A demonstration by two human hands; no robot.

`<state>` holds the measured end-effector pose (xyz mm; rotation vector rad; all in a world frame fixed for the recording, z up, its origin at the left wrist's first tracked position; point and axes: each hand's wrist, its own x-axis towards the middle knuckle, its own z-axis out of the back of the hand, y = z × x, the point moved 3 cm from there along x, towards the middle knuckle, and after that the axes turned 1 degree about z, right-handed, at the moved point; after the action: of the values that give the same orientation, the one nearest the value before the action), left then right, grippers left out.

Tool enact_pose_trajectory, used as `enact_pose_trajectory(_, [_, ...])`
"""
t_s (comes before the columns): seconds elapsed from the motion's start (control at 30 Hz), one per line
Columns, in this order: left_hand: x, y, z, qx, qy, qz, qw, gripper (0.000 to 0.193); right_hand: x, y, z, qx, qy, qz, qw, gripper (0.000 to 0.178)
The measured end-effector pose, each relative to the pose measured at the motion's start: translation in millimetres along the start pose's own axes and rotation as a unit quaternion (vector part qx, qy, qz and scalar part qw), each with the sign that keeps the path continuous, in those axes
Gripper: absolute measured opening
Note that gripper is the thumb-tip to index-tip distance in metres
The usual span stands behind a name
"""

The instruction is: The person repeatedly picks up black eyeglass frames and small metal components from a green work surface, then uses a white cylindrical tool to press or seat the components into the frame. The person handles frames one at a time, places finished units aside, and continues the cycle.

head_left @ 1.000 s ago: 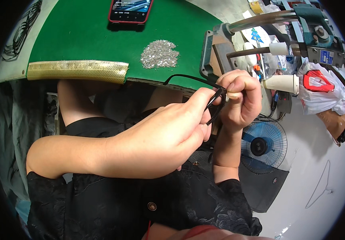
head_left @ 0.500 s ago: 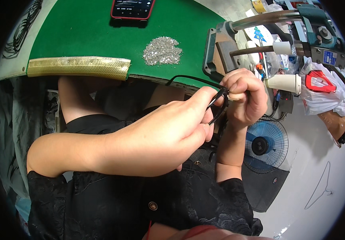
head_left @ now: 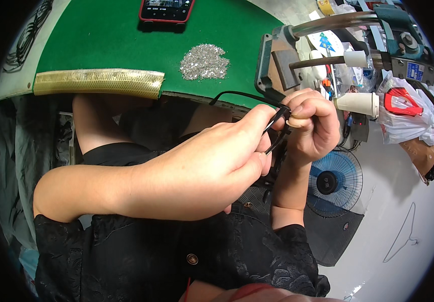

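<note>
Both my hands are raised over my lap, just off the near edge of the green table (head_left: pixel 101 45), with a pair of black-framed eyeglasses (head_left: pixel 284 110) between them. My left hand (head_left: pixel 232 151) reaches across and is closed on the front of the frame, its fingers mostly hidden behind the palm. One thin temple arm sticks out leftward toward the table edge. At the hinge corner, my right hand (head_left: pixel 315 123) pinches the glasses between thumb and fingertips. Whether a tiny part also sits in that pinch is hidden.
Silvery glittering bits (head_left: pixel 204 63) lie heaped on the table, below a red-cased phone (head_left: pixel 165 16). A gold textured strip (head_left: pixel 98 83) covers part of the front edge. To the right stand a dark green metal machine (head_left: pixel 277 65), a white cup (head_left: pixel 358 104) and a blue fan (head_left: pixel 335 181).
Both hands and the glasses have shifted very slightly to the right, and the frame has turned a little. The phone's screen picture has changed.
</note>
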<state>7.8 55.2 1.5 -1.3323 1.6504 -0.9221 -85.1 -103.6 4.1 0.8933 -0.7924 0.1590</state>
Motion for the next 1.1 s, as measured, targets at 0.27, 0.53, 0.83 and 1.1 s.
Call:
enact_pose_trajectory(0.27, [-0.1,0.4,1.0,0.011,-0.004,-0.004,1.000,0.039,-0.6,0.2,1.2,-0.014,0.002,-0.009,1.000,0.016])
enact_pose_trajectory(0.53, [1.1,-0.3,1.0,0.063,-0.027,-0.026,0.997,0.037,-10.3,-2.2,-6.1,0.003,-0.053,-0.028,0.998,0.023])
enact_pose_trajectory(0.83, [1.2,1.4,0.2,0.083,-0.027,-0.029,0.996,0.035,-9.2,0.3,-2.7,-0.013,-0.046,-0.019,0.999,0.017])
enact_pose_trajectory(1.1, [0.2,-0.2,0.6,0.094,-0.030,-0.031,0.995,0.034,-13.0,1.6,-6.4,-0.017,-0.067,-0.039,0.997,0.022])
